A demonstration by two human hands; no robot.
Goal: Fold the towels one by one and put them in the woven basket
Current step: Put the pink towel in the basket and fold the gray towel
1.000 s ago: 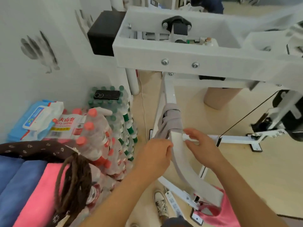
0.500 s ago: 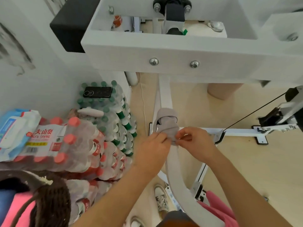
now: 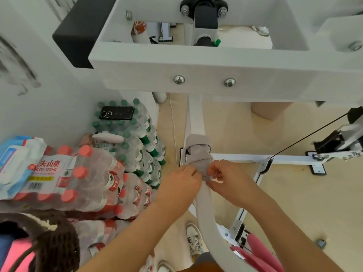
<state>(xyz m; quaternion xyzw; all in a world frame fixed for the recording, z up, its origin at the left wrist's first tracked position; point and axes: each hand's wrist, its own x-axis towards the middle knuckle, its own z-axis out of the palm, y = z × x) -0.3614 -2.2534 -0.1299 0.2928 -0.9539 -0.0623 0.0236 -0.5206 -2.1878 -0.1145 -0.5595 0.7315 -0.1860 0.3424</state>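
1. On my feed the right hand [image 3: 230, 180] has its fingertips [image 3: 214, 173] drawn close together, pinching the lower end of the grey towel [image 3: 198, 154].
2. The left hand [image 3: 179, 182] shows me its back. Its fingers [image 3: 193, 170] are curled in against the same end of the towel from the left and grip it. The two hands nearly meet across the cloth.
3. The grey towel is wound and bunched round a white bar [image 3: 206, 209], which curves down from the hands toward the bottom of my view.
4. A pink towel [image 3: 259, 254] hangs just right of the bar's lower part, near the bottom edge.
5. The basket [image 3: 51, 234], dark brown and woven, sits at lower left, well apart from the hands. Inside it I see a second pink towel [image 3: 17, 258] and something blue [image 3: 5, 246].
6. Between basket and bar are shrink-wrapped packs: red-capped bottles [image 3: 84, 185] nearer the basket, green-capped bottles [image 3: 137, 140] behind them. A black phone [image 3: 116, 113] lies on the green caps. A wipes pack [image 3: 13, 160] rests on the red-capped bottles at the left edge.
7. A white frame [image 3: 196, 69] with two bolts spans the top of my view. A thin black cable [image 3: 306, 137] slants up toward the right edge. One shoe [image 3: 193, 239] shows on the beige floor below the hands.
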